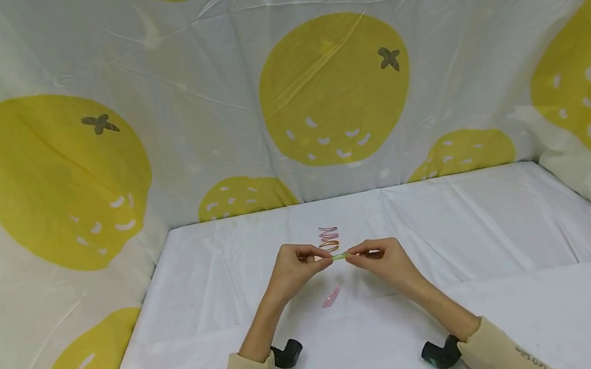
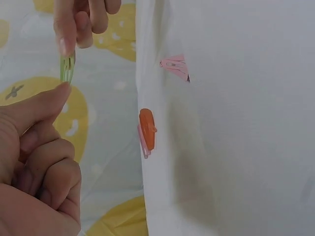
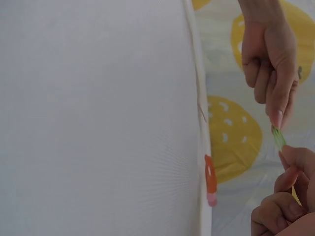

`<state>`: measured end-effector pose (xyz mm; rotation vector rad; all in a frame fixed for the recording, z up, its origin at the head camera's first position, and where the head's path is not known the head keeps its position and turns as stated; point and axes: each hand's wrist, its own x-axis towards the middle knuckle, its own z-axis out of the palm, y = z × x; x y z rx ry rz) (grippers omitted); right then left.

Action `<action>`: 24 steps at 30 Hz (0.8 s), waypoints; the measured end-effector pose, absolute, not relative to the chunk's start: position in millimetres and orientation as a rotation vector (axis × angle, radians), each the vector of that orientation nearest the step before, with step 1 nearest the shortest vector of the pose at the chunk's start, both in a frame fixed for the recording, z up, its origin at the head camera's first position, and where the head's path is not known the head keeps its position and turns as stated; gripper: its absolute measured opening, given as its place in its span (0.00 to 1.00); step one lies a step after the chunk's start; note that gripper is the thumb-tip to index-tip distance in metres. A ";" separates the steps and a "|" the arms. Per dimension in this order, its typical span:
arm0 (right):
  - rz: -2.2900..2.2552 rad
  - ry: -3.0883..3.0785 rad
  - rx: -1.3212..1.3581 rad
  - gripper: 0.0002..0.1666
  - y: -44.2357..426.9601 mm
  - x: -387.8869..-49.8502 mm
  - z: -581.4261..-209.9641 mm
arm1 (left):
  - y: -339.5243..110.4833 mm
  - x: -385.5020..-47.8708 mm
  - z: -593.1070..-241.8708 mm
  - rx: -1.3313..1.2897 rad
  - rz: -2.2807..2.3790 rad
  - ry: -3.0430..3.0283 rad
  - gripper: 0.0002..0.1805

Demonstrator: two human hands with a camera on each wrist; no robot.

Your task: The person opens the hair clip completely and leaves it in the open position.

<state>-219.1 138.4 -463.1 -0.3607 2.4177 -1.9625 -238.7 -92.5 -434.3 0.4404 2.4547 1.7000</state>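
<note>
A green snap hair clip (image 1: 338, 257) is held level between both hands above the table. My left hand (image 1: 293, 272) pinches one end between thumb and forefinger, while the right hand (image 1: 385, 260) pinches the other. The left wrist view shows the middle of the green clip (image 2: 67, 69), its ends hidden by fingertips. Nearer me, below the hands, a pink snap hair clip (image 1: 331, 298) lies on the table. Just beyond the hands, pink clips (image 1: 328, 231) and an orange clip (image 1: 330, 246) lie in a short row.
White cloth covers the table (image 1: 502, 319). A curtain (image 1: 200, 96) printed with yellow lemons hangs behind it and along its sides. Each forearm wears a beige sleeve, and a black wrist device (image 1: 287, 353) sits by each cuff.
</note>
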 end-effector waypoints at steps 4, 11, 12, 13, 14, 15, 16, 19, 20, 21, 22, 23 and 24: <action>-1.951 2.423 -0.418 0.10 139.0 -218.9 -462.4 | -90.6 -238.1 -435.1 0.446 1.714 2.500 0.02; -1.936 2.494 -0.457 0.09 138.0 -219.3 -462.9 | -89.8 -237.6 -436.6 0.456 1.711 2.524 0.02; -1.937 2.497 -0.457 0.09 137.8 -219.2 -463.0 | -89.8 -237.2 -436.6 0.456 1.710 2.522 0.02; -1.940 2.493 -0.456 0.08 137.7 -219.4 -463.3 | -89.8 -236.7 -436.2 0.453 1.709 2.520 0.02; -1.942 2.484 -0.454 0.08 137.7 -219.6 -463.5 | -89.7 -236.6 -436.5 0.453 1.709 2.520 0.02; -1.944 2.475 -0.449 0.08 137.7 -219.5 -463.4 | -89.5 -236.3 -436.3 0.455 1.708 2.518 0.02; -1.946 2.463 -0.453 0.09 138.1 -220.0 -463.8 | -89.2 -235.8 -435.9 0.458 1.708 2.515 0.02; -1.957 2.417 -0.460 0.09 138.8 -220.5 -463.5 | -88.0 -235.6 -435.4 0.472 1.708 2.507 0.02; -1.958 2.407 -0.468 0.09 139.1 -220.8 -463.5 | -87.8 -235.8 -435.6 0.479 1.709 2.504 0.02; -1.955 2.402 -0.476 0.09 139.3 -221.1 -463.5 | -87.6 -235.5 -435.1 0.484 1.708 2.502 0.02; -1.952 2.398 -0.487 0.09 139.5 -221.2 -463.4 | -87.7 -235.9 -435.8 0.490 1.708 2.500 0.02; -1.946 2.398 -0.487 0.09 139.3 -221.0 -462.9 | -88.0 -236.1 -436.0 0.497 1.703 2.498 0.02; -1.940 2.399 -0.491 0.09 139.2 -220.8 -462.5 | -88.6 -236.4 -435.9 0.506 1.698 2.496 0.03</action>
